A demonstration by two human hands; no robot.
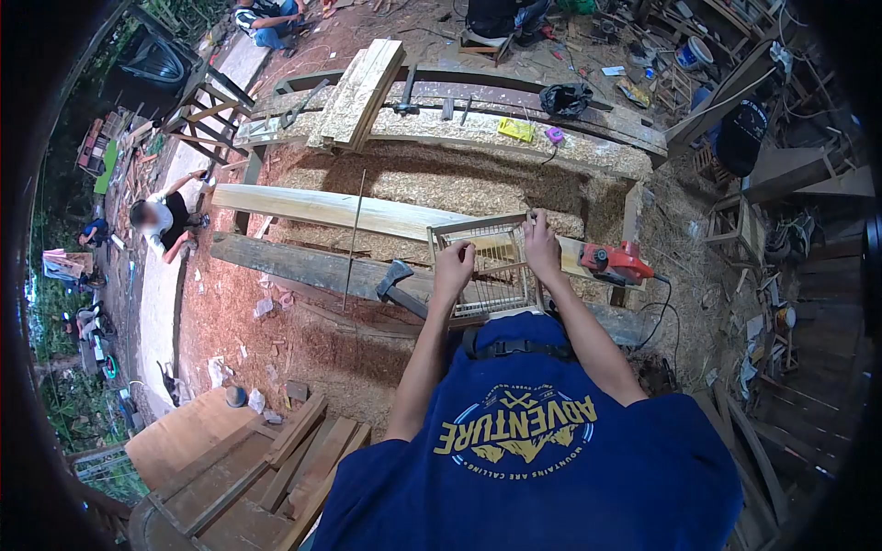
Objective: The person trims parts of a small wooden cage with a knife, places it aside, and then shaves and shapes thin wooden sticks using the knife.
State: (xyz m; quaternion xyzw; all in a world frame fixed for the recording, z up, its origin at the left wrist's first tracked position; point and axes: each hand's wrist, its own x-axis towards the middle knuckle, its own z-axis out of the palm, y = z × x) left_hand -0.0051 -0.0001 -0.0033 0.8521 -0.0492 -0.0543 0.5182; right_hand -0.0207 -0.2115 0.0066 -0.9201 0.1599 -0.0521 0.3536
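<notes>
A small slatted wooden frame, like a cage, stands upright in front of my chest on the long planks. My left hand is at its left side, fingers curled in a pinch near the upper bars; what they hold is too small to make out. At the top right corner, my right hand has its fingers closed on the frame's edge. An axe lies left of the frame, and a red power planer with a black cord rests to the right.
A pale plank and a grey plank run leftward. Beyond them is a bench with stacked boards, a hammer and a yellow item. Other people sit farther off; one person crouches at left.
</notes>
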